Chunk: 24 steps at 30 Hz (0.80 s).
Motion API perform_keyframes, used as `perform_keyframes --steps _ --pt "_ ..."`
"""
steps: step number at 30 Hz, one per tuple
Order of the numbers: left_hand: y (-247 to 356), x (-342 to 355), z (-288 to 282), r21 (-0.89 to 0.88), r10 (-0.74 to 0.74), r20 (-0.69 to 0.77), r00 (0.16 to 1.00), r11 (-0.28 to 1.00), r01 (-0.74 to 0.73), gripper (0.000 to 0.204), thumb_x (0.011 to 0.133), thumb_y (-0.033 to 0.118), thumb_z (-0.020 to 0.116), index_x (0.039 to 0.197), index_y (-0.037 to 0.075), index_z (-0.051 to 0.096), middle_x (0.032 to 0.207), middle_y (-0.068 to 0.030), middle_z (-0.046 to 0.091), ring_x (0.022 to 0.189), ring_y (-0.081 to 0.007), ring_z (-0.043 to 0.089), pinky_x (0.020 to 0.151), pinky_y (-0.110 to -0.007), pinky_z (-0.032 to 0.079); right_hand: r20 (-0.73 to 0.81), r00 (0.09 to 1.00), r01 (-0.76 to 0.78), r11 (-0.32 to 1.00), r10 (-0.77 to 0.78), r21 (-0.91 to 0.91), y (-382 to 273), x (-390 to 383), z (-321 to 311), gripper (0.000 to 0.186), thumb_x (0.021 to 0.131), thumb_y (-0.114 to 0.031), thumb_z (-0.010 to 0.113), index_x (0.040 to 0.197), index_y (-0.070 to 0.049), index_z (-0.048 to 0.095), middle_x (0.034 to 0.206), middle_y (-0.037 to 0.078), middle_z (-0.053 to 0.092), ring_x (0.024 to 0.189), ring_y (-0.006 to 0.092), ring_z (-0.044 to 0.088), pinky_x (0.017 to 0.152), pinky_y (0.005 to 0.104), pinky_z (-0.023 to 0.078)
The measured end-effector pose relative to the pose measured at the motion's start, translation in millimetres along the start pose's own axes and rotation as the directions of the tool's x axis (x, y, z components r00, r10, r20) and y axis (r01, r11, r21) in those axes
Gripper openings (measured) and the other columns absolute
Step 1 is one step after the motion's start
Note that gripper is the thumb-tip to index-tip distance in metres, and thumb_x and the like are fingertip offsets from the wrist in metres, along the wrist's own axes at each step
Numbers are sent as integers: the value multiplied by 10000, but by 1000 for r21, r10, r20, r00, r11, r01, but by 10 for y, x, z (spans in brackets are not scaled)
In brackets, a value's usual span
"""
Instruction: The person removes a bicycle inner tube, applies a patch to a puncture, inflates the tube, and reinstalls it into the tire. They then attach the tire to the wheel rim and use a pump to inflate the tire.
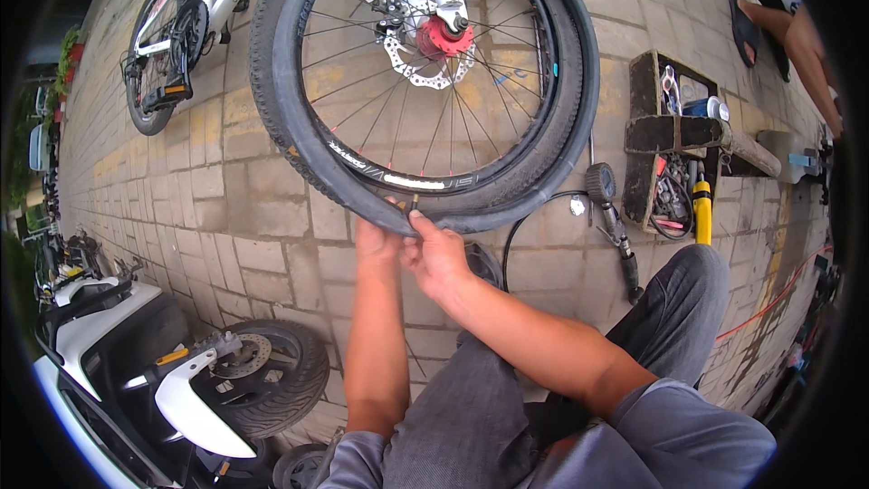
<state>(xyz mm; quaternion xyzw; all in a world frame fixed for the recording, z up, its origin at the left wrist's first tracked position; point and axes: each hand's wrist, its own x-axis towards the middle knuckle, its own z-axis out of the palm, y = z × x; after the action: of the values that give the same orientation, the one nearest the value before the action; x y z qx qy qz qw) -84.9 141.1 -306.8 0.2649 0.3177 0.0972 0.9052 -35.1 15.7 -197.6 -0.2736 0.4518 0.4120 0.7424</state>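
Observation:
A smooth black inner tube loops around the front wheel of a white bicycle, outside the rim. The knobby tyre shows beyond it on the left. Low on the wheel, a brass valve stem points up toward the rim. My left hand grips the tube just left of the valve, its fingers partly hidden behind the rubber. Close beside it, my right hand is closed on the tube, with the thumb by the valve base. A red hub and a disc rotor sit mid-wheel.
To the right are a wooden toolbox with tools, a yellow-handled tool and a tyre inflator with gauge and black hose. A scooter stands lower left. Another person's leg is at upper right.

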Motion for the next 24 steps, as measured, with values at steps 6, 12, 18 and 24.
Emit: perform_keyframes --steps 6,12,18,24 --pt "33 -61 259 -29 -19 41 999 999 20 482 801 197 679 1231 36 531 993 -84 644 775 -203 618 663 -331 538 -101 993 -67 990 54 -124 -85 91 94 138 895 -189 640 841 -84 570 664 8 539 503 107 445 527 291 401" --pt "61 -88 234 76 -8 -21 1000 997 10 416 841 268 630 1145 -7 558 924 -115 644 586 -174 552 435 -278 469 -80 995 -62 998 62 -7 -67 140 126 153 892 -181 638 830 -67 558 669 25 545 504 109 458 501 300 407" --pt "61 -129 200 111 -42 -90 995 992 52 390 863 280 590 1112 -19 567 884 -126 627 574 -150 535 394 -229 426 -170 985 -31 998 22 -47 -71 164 174 215 867 -179 664 884 -29 511 698 68 562 497 120 465 480 297 406" --pt "92 -173 232 65 -69 -60 996 995 73 538 899 205 552 1403 108 390 1069 -119 616 586 -169 541 395 -264 440 -118 987 94 988 -108 -120 -56 94 117 253 836 -172 692 849 12 520 696 83 568 478 139 467 461 296 384"
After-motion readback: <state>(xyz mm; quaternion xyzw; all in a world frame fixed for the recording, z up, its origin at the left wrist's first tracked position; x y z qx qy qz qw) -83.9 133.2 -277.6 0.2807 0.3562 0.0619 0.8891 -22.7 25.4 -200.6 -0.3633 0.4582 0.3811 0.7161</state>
